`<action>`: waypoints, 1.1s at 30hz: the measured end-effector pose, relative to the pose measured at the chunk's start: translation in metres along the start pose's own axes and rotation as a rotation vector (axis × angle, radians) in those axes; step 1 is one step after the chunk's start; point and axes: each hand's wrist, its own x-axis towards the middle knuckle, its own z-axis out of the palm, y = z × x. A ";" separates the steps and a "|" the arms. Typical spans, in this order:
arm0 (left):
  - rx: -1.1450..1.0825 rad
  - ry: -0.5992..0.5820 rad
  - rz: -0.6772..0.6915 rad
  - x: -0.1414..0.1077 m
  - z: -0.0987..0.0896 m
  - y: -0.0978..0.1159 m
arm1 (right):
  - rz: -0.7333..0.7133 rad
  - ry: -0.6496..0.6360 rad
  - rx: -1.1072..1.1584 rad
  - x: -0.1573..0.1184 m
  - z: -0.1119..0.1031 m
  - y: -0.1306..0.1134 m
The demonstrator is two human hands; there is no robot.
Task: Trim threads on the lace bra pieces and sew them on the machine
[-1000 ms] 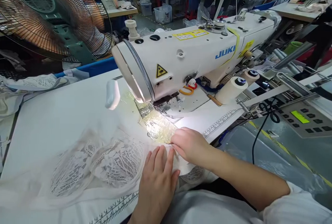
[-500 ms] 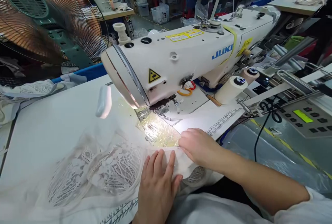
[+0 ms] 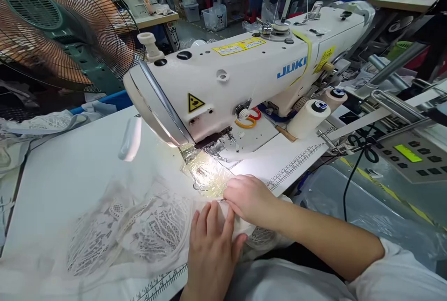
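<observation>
A white lace bra (image 3: 153,231) lies spread over the machine bed, its sheer lace cups to the left of my hands. My left hand (image 3: 211,245) rests flat on the near band of the fabric with its fingers stretched out. Just right of it, my right hand (image 3: 249,198) is closed in a pinch at the fabric's upper edge. A thin dark tip shows at its fingers; what it belongs to is hidden in the hand. Beyond my fingers, a shiny taped plate (image 3: 209,173) lies under the lit needle area of the white sewing machine (image 3: 216,87).
Orange-and-red-handled scissors (image 3: 248,119) lie under the machine arm, near thread cones (image 3: 309,119). A white oblong piece (image 3: 131,139) is left of the machine head. A caged fan (image 3: 63,26) stands at back left, and a control panel (image 3: 412,154) is at right.
My right hand has slid left along the fabric edge, closer to my left hand. My left hand stays nearly in place. The view has shifted slightly.
</observation>
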 end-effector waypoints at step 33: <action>0.037 -0.060 0.091 0.005 -0.010 -0.009 | 0.159 -0.041 0.079 -0.032 -0.029 0.022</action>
